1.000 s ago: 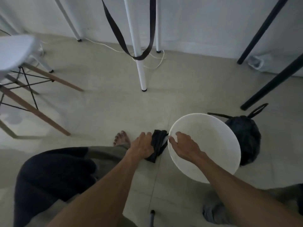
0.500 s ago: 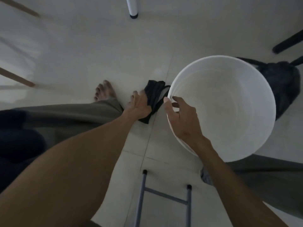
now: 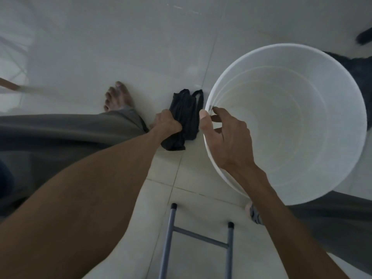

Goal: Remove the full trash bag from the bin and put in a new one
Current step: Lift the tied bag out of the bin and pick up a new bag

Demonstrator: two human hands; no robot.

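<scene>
A round white bin (image 3: 326, 81) stands on the tiled floor at the right, with nothing inside it. My right hand (image 3: 225, 135) pinches its near-left rim between thumb and fingers. Just left of the bin lies a folded black trash bag (image 3: 186, 109) with two loop handles pointing away from me. My left hand (image 3: 167, 123) is closed around the bag's near-left part. A full black trash bag (image 3: 360, 73) lies on the floor behind the bin at the far right, mostly hidden by the bin.
My bare left foot (image 3: 117, 97) and grey trouser leg (image 3: 70, 129) are left of the folded bag. Grey metal stool legs (image 3: 199, 236) stand close below my arms. A black table foot (image 3: 364, 36) shows at the top right.
The camera has dropped closer over the bin and floor. My left hand has closed tighter on the folded bag. My right hand stays on the bin's rim.
</scene>
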